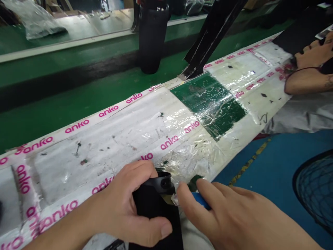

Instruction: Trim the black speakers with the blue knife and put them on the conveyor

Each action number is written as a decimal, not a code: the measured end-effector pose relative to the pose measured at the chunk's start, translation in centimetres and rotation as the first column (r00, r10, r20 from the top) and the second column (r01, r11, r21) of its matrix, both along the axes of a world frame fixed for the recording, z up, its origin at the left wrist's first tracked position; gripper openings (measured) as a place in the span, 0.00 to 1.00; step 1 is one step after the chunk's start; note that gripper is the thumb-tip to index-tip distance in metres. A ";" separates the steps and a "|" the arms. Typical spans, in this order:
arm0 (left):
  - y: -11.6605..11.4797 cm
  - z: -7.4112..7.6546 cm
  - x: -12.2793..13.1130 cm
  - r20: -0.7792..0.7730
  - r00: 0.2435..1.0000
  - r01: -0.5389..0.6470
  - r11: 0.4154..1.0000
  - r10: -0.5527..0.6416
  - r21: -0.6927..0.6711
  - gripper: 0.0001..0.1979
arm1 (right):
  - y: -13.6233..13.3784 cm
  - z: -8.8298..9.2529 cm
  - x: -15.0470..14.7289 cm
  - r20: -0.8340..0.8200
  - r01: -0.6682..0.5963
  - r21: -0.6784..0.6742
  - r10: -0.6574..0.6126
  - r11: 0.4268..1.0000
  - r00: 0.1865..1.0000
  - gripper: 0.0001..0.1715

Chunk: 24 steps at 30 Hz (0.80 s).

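My left hand (130,208) is closed around a black part (156,215) with a broad, smooth body. A dark curved collar with a small hole (164,181) stands at the part's upper end, under my left fingertips. Close by on the right, my right hand (229,211) is closed on a blue-handled tool (200,200). The tool's front end points toward the black part's upper edge. My fingers cover much of the tool, so its exact kind is unclear.
A tape-covered bench edge (109,139) runs diagonally behind my hands, beside a green conveyor (104,80). On the conveyor stand a black cylinder (153,38) and a slanted black piece (215,34). Another person's hand (314,55) is at the right. A mesh basket (317,187) sits lower right.
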<state>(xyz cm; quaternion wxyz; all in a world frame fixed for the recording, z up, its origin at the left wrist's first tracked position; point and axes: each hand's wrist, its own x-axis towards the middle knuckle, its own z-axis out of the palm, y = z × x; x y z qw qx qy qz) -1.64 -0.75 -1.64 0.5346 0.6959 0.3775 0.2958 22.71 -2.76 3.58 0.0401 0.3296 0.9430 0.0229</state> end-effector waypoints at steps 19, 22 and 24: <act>0.2 0.9 0.6 -0.156 0.988 -0.002 0.996 0.016 0.093 0.17 | 4.1 -0.3 0.3 0.093 -0.058 -0.325 0.093 0.944 0.991 0.29; -0.2 0.7 0.2 -0.175 0.984 -0.004 0.991 0.028 0.134 0.18 | 4.0 0.7 2.1 -0.012 -0.031 -0.272 0.029 0.962 1.000 0.20; -0.4 0.7 0.3 -0.177 0.984 -0.007 0.989 0.033 0.146 0.20 | 2.8 1.3 3.0 -0.203 0.107 -0.274 -0.166 0.956 0.965 0.15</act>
